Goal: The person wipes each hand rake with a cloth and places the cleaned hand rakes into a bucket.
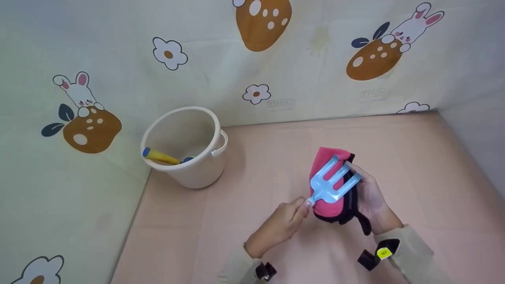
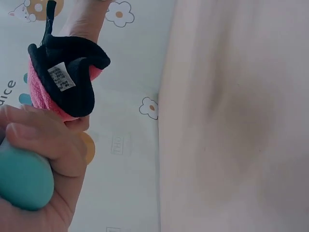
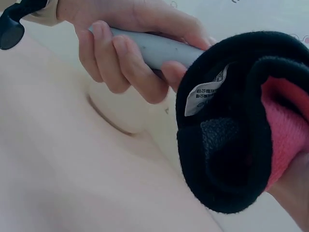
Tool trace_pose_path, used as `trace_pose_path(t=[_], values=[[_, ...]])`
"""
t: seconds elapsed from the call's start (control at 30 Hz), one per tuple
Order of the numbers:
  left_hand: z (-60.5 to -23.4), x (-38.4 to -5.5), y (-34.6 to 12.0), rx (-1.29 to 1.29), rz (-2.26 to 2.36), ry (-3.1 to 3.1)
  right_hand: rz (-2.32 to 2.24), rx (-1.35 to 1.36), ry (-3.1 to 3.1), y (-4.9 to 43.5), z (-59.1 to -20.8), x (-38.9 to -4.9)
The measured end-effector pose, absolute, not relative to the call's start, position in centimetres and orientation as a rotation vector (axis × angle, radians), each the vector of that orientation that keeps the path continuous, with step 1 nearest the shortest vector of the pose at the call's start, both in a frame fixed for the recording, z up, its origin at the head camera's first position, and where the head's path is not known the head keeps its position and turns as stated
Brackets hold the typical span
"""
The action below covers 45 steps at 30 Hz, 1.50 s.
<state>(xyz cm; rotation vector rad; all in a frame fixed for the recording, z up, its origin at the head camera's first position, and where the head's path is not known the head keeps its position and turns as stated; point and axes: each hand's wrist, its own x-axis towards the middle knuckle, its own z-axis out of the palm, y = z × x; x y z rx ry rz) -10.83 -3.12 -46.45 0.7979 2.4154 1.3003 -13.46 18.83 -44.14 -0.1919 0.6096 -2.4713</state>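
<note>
My left hand (image 1: pixel 282 223) grips the handle of a light blue garden hand fork (image 1: pixel 327 188), its three tines angled up and to the right. In the left wrist view the rounded turquoise end of the handle (image 2: pixel 24 176) shows inside the curled fingers. Behind the fork, my right hand (image 1: pixel 373 201) holds a pink cloth mitt (image 1: pixel 323 156) with black trim from its right side. The mitt's black-lined opening, with a white label (image 3: pixel 206 94), faces the right wrist camera. A black strap (image 1: pixel 363 223) hangs off its lower end. The fork overlaps the mitt in the head view; whether they touch, I cannot tell.
A white bucket (image 1: pixel 201 173) with a side handle stands at the back left, near the walls. A yellow tool handle with a blue end (image 1: pixel 162 156) leans on its inner rim. Patterned sheets (image 1: pixel 213 75) rise behind and beside the pinkish table surface (image 1: pixel 260 157).
</note>
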Motion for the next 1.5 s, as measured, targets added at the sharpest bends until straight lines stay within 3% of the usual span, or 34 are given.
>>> trace_pose_path(t=[0.13, 0.47, 0.87, 1.5], values=[[-46.7, -10.9, -3.3, 0.733, 1.284, 2.405, -2.493, -0.074, 0.758, 19.3, -43.5, -13.7], [-47.0, -10.9, -3.6, 0.685, 1.228, 2.397, -2.455, -0.15, 1.107, 20.2, -43.2, -14.1], [-47.7, -11.1, -4.6, 0.739, 1.19, 2.403, -2.033, -0.25, 2.031, 19.6, -42.2, -13.7], [-48.0, -11.2, -3.6, 0.596, 1.073, 2.496, -1.543, -0.464, 2.859, 18.6, -43.1, -13.3]])
